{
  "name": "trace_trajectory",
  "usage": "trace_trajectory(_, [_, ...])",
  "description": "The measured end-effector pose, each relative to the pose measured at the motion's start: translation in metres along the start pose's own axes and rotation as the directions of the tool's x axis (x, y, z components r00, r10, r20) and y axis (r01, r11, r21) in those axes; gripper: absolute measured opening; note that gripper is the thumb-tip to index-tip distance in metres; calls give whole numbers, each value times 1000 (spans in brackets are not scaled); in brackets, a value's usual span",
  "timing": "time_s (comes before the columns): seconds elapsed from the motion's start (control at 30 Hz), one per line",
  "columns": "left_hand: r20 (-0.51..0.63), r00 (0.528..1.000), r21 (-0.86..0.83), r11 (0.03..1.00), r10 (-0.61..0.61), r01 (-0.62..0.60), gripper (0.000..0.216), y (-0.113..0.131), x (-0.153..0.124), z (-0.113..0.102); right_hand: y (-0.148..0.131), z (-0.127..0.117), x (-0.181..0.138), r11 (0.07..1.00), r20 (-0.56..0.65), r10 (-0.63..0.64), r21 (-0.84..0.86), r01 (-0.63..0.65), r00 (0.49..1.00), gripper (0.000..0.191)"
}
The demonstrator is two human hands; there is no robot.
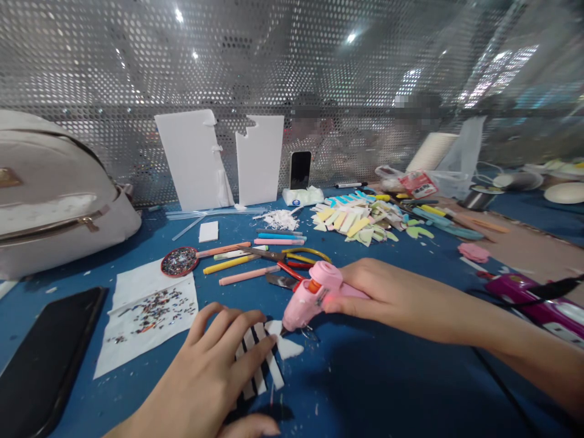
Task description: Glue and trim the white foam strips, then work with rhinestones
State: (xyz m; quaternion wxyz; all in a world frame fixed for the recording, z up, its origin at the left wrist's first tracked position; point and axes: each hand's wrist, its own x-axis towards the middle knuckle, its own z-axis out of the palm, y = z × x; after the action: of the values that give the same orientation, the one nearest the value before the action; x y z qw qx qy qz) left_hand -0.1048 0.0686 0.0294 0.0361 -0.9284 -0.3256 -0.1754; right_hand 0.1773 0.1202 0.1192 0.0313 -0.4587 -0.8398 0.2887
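My right hand [358, 289] grips a pink hot glue gun [303, 304], fingers wrapped round its handle. The nozzle points down and touches or nearly touches a small white cut piece [287, 347] shaped like a fish tail. Beside it, my left hand [219, 359] rests with fingers apart over a black-and-white striped piece [272, 363], which its palm and fingers partly cover. Just beyond the glue gun lie scissors [264, 254] and pliers with red handles [292, 271], partly hidden by the gun.
Markers [249, 276] lie behind my hands. On the left are a phone [50, 359], a paper sheet with beads [155, 316], a round dish of beads [179, 261] and a backpack [59, 201]. Foam scraps [360, 219] are piled behind; a purple power strip [524, 298] sits right.
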Motion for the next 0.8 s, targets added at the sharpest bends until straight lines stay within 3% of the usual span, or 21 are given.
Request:
trace_trajectory(0.2, [12,1000,-1,1000,-15,15,63,1,0,-2,-1,0,0,999,-24,-27,29,28,999,34])
trace_trajectory(0.4, [-21,996,17,996,83,-83,65,-6,-1,3,-3,-1,0,999,-21,-25,29,26,999,38])
trace_trajectory(0.5, [-17,999,26,999,38,-38,64,-5,-1,3,-4,-2,0,998,-6,-45,38,45,999,38])
trace_trajectory(0.67, [-12,997,20,997,72,-72,65,-4,0,3,-2,-1,-1,1000,-6,-6,26,7,1000,40])
trace_trajectory(0.8, [4,1000,3,1000,-1,1,63,1,0,-1,-1,-2,-1,1000,-1,17,7,-17,1000,42])
